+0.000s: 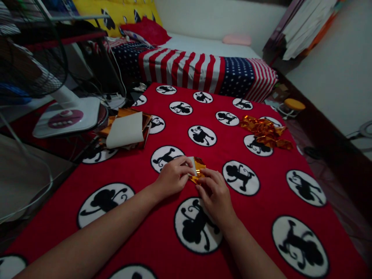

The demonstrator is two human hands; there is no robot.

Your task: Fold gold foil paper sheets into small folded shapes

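Between my two hands is a small piece of shiny gold foil paper (199, 166), white on its back and partly folded. My left hand (173, 175) pinches its left side, where the white back shows. At its right edge my right hand (215, 190) has bent fingers touching the foil; whether they grip it is hard to see. To the far left lies a stack of foil sheets (124, 130), with a white-backed sheet on top. Over at the right rests a pile of crumpled or folded gold foil pieces (264, 131).
A red cloth (200, 112) with monkey circles covers the surface under my hands. At the left stands a fan with a white base (68, 116), cables near it. Beyond are a bed with a striped cover (183, 69) and a yellow stool (294, 104).
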